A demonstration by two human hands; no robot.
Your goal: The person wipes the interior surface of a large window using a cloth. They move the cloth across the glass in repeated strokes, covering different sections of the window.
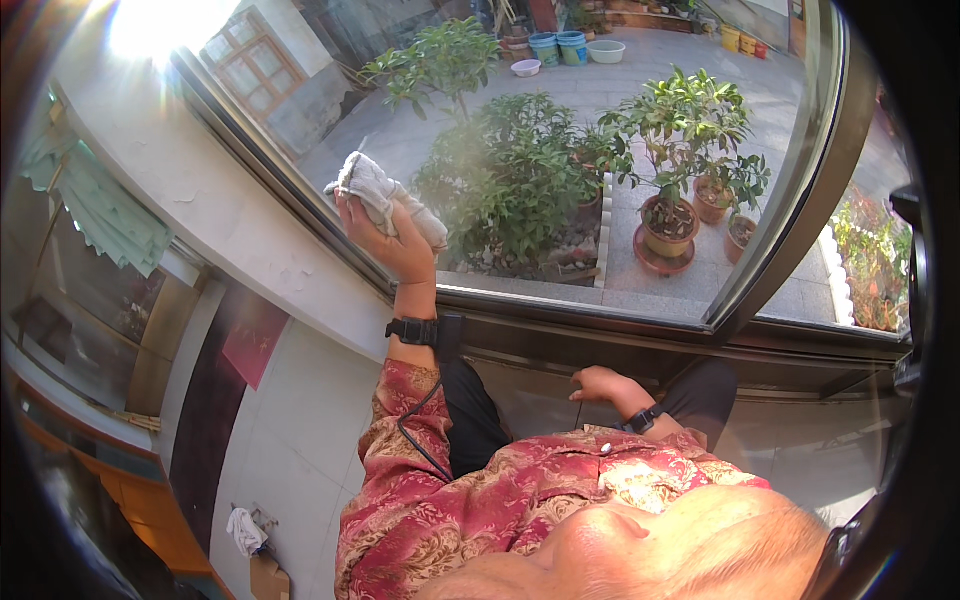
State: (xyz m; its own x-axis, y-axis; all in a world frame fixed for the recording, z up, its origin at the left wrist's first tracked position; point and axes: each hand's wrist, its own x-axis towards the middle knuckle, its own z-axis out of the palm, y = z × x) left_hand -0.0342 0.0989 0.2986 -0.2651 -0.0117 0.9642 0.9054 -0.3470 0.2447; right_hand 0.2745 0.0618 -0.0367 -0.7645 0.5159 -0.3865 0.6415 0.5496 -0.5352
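Observation:
My left hand [386, 240] is raised at the left and shut on a folded, greyish-white cloth [390, 202]. The cloth lies against the window pane [322, 150], close to the dark metal frame on its left side. My right hand [600, 384] is low in the middle right, over my lap beside my knee, with its fingers loosely bent and nothing seen in it. Each wrist bears a black strap; a black cable runs from the left one along the patterned red sleeve.
A dark metal window frame [555, 315] borders the pane, with a white wall [225, 217] to its left. Outside are a leafy bush [517, 187], potted plants [670, 225] and blue buckets [571, 49]. Indoors at lower left, a white cloth [246, 531] and a cardboard box [268, 579] lie on the tiled floor.

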